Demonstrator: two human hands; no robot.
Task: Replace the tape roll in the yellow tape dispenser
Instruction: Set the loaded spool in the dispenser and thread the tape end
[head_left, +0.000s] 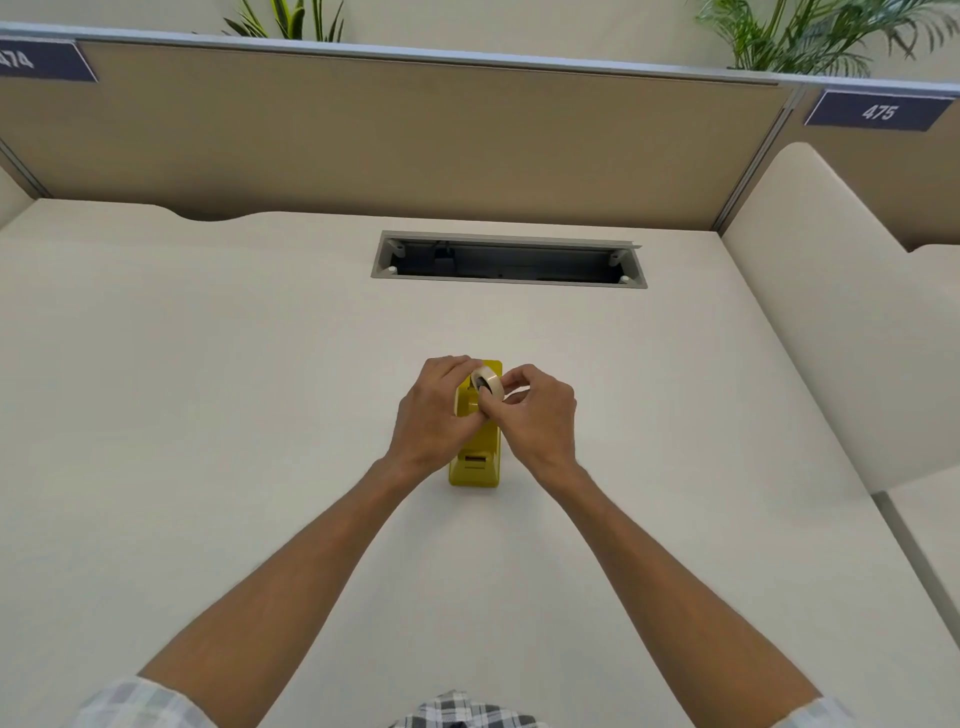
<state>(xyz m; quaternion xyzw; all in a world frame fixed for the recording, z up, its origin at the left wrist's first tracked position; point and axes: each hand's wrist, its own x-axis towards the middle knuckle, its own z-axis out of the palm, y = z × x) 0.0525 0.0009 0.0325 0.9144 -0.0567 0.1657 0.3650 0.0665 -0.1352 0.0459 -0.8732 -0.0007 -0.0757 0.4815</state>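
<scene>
Person is working at center of desk (208, 364) w/ both hands over the yellow tape dispenser (475, 462), which is sitting lengthwise, cutter end nearest the person. Left hand (434, 410) is curling fingers round the tape roll (487, 383) from the left; right hand (540, 415) is pinching the roll's right rim w/ thumb + fingertips. Roll is being held tilted just above the dispenser's far end, over the cradle, hole facing the camera, not seated yet. Whether a core/spindle is inside the roll is too small to tell; dark patch in the hole, can't ID it.

Judgement: roll is mid-insert or mid-removal, can't tell which from this alone.

Risks from here:
- roll is tilted, so it could be jamming against the cradle walls if pushed down crooked
- dispenser isn't being held down by either hand, so a sideways push could be sliding or tipping it
- roll going in w/ wrong winding direction would leave the tape end feeding away from the cutter
- light pinch grip on right side could be slipping, dropping roll onto desk

Far side: cable slot (509, 260), partition (415, 130) w/ label 475 (878, 111)
</scene>
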